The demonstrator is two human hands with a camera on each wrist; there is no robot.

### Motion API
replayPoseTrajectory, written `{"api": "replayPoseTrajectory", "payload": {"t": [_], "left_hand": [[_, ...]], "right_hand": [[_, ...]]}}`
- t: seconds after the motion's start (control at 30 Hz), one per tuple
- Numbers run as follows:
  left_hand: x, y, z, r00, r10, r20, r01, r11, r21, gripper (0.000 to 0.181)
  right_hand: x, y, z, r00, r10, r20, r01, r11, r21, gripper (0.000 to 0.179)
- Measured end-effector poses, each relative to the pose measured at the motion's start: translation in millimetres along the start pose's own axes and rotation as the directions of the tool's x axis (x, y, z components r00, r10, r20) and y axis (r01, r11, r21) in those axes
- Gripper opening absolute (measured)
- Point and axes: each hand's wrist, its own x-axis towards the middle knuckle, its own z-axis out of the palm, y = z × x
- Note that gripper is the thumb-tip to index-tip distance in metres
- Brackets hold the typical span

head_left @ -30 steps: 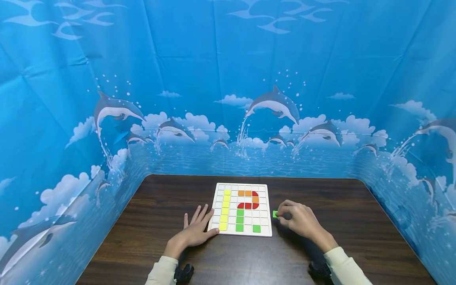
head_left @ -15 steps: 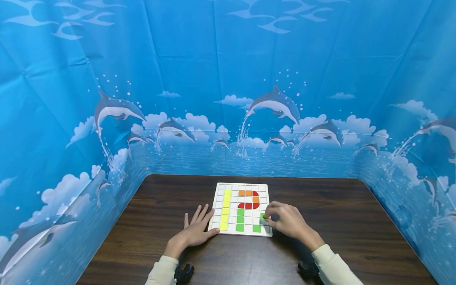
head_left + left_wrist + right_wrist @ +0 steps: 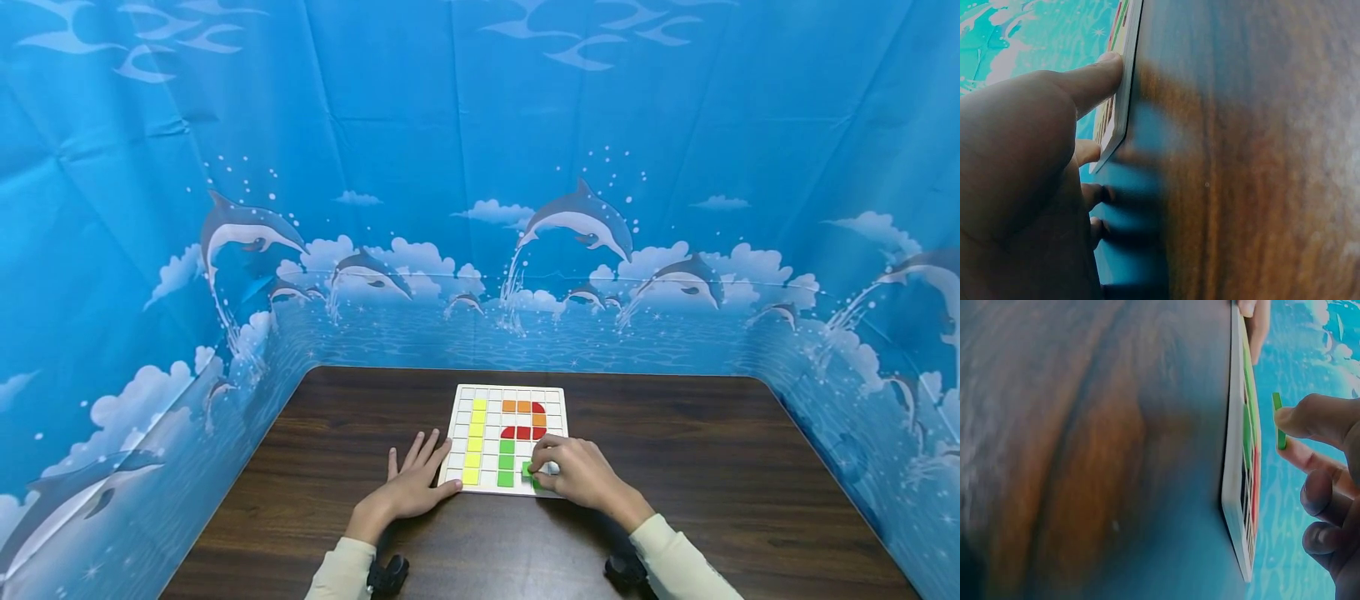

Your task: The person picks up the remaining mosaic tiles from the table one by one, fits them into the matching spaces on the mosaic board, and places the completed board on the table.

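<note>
A white square grid board lies on the dark wooden table. It carries a column of yellow tiles, orange tiles, red pieces and a short column of green tiles. My left hand rests with spread fingers at the board's left edge, thumb on its near left corner. Between thumb and index finger, my right hand pinches a thin green square tile, held just above the board's near right part. Another green tile beneath is mostly hidden by that hand.
The wooden table extends around the board on all sides. A blue curtain printed with dolphins surrounds its back and sides. Black wrist cameras sit at both wrists, over light sleeves.
My right hand has moved left with the green tile, from beside the board's right edge to over its near right part. The left hand has stayed still.
</note>
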Motion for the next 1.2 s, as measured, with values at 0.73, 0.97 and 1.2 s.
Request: {"api": "replayPoseTrajectory", "payload": {"t": [0.73,0.97,1.2], "left_hand": [[2.2,1.7,1.7,0.999,-0.049,0.005,0.049,0.998,0.041,0.089],[-5.2,11.7,-7.7,0.999,-0.027,0.018,0.027,1.0,-0.001,0.092],[-6.3,13.5,-8.1,0.999,-0.02,0.027,0.019,1.0,0.011,0.088]], "right_hand": [[9.4,-8.5,7.3,0.995,-0.07,0.076,0.072,0.997,-0.026,0.007],[8.4,-12.2,-0.5,0.986,-0.07,0.15,0.075,0.997,-0.028,0.008],[6.3,-10.9,-2.2,0.98,-0.041,0.196,0.042,0.999,-0.001,0.01]]}}
